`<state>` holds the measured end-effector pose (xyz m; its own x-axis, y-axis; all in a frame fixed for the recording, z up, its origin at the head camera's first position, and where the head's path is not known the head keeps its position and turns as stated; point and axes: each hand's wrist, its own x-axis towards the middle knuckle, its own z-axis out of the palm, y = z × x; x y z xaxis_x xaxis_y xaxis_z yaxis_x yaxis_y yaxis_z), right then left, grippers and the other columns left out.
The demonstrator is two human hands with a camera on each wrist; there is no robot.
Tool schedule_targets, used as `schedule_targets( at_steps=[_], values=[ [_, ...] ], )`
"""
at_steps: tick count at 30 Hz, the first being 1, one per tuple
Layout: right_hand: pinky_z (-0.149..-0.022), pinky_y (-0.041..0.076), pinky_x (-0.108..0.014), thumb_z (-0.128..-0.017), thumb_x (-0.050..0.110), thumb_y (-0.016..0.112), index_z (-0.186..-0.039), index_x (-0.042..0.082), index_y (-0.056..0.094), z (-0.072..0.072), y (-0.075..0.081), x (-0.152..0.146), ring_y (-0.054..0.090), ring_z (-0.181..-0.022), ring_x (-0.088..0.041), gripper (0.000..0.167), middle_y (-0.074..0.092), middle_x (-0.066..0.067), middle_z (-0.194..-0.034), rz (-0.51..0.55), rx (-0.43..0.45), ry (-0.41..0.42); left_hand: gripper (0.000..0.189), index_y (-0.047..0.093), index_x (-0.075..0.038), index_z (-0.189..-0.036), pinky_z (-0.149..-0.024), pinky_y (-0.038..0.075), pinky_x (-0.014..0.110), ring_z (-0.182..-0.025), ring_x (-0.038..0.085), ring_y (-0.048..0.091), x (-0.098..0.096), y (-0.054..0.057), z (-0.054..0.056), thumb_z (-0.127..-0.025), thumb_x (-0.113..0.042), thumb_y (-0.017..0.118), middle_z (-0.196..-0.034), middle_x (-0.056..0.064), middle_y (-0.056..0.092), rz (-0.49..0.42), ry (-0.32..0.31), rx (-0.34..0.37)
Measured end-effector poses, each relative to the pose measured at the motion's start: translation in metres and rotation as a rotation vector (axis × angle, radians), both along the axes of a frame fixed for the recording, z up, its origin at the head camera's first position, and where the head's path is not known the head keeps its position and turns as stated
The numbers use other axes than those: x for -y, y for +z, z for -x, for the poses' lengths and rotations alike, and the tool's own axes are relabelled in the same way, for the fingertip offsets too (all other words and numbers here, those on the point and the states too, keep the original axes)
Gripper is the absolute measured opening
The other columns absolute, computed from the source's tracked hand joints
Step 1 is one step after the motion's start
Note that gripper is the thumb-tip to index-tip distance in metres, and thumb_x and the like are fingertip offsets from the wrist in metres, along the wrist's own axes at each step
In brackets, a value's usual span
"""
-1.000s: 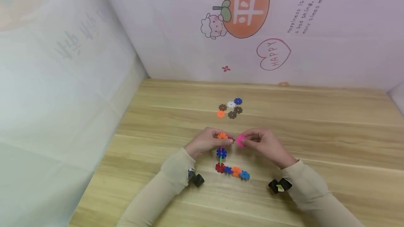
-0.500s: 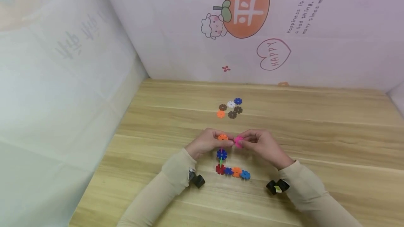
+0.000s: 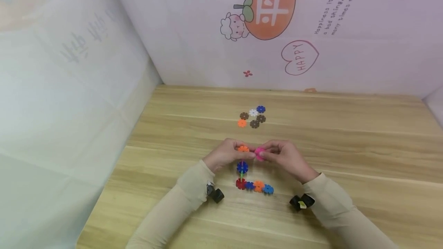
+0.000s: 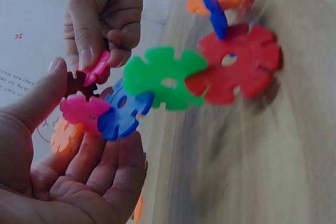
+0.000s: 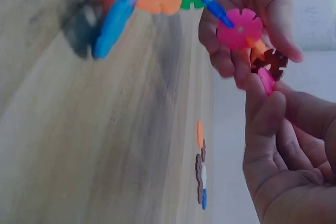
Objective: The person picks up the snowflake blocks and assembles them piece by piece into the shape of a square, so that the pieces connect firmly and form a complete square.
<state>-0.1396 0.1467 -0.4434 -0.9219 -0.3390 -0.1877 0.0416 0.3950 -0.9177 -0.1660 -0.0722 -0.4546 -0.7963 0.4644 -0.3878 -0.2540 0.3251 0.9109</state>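
Note:
My left hand [image 3: 226, 155] holds the upper end of a chain of slotted plastic snowflake discs, at its orange disc [image 3: 243, 148] and brown disc [image 5: 279, 61]. Between thumb and fingers, my right hand [image 3: 290, 160] pinches a pink snowflake disc [image 3: 260, 154]. Its edge meets the brown disc; how deep the slots engage is hidden by fingers. From my left hand the chain runs through another pink disc [image 4: 81, 109], a blue disc [image 3: 242, 167] and a green disc [image 4: 157, 69] to a red disc [image 3: 240, 183]. There it turns right, ending in a light blue disc [image 3: 268, 189].
Loose snowflake discs lie farther back on the wooden table [image 3: 346, 133]: a white one [image 3: 253, 113], a blue one [image 3: 261, 109], an orange one [image 3: 242, 123] and several brown ones [image 3: 254, 124]. A printed cloth [image 3: 194, 41] rises behind the table.
My right hand has moved left with the pink disc, closing the gap to the brown disc. My left hand and the chain have barely shifted.

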Motion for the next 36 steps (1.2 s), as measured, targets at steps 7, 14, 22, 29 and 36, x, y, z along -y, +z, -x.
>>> schedule_targets(
  at_steps=[7,14,22,29,36],
  values=[
    [-0.095,0.055,-0.041,-0.097,0.036,0.063,-0.119,0.012,0.068,0.01,0.002,-0.003,0.067,-0.105,-0.021,0.034,0.071,-0.004,-0.114,-0.083,-0.057,0.058,0.029,0.074,-0.025,-0.109,-0.117,0.021,0.063,-0.131,0.023,0.049,0.008,0.005,0.006,-0.082,-0.034,0.08,-0.123,-0.009,0.067,0.023,-0.053,-0.025],
    [-0.099,0.051,-0.051,-0.099,0.026,0.059,-0.125,0.001,0.063,0.033,-0.009,-0.02,0.063,-0.112,-0.032,0.037,0.068,-0.016,-0.119,-0.252,-0.146,0.048,0.032,0.073,-0.028,-0.112,-0.117,0.024,0.061,-0.115,0.015,0.06,0.011,0.006,0.005,-0.082,-0.036,0.08,-0.112,-0.009,0.072,0.061,-0.031,-0.009],
    [-0.098,0.052,-0.051,-0.095,0.012,0.063,-0.126,-0.007,0.056,0.058,-0.016,-0.023,0.062,-0.111,-0.038,0.038,0.065,-0.024,-0.119,-0.349,-0.204,0.019,0.031,0.073,-0.03,-0.112,-0.113,0.031,0.058,-0.113,0.013,0.058,0.014,0.006,-0.001,-0.082,-0.038,0.079,-0.117,-0.011,0.069,0.078,-0.047,-0.028],
    [-0.1,0.049,-0.054,-0.093,0.011,0.064,-0.13,-0.009,0.053,0.093,-0.024,-0.017,0.06,-0.114,-0.042,0.043,0.062,-0.028,-0.123,-0.421,-0.263,-0.006,0.029,0.074,-0.026,-0.11,-0.113,0.033,0.056,-0.108,0.013,0.061,0.014,0.006,-0.003,-0.083,-0.037,0.078,-0.115,-0.01,0.071,0.098,-0.05,-0.05],
    [-0.101,0.049,-0.054,-0.092,0.012,0.067,-0.128,-0.011,0.054,0.121,-0.026,-0.002,0.06,-0.113,-0.044,0.045,0.062,-0.03,-0.123,-0.556,-0.342,0.035,0.029,0.074,-0.024,-0.113,-0.114,0.036,0.05,-0.104,0.01,0.066,0.013,0.011,-0.004,-0.086,-0.033,0.077,-0.116,-0.008,0.072,0.075,-0.048,-0.062]
  ],
)
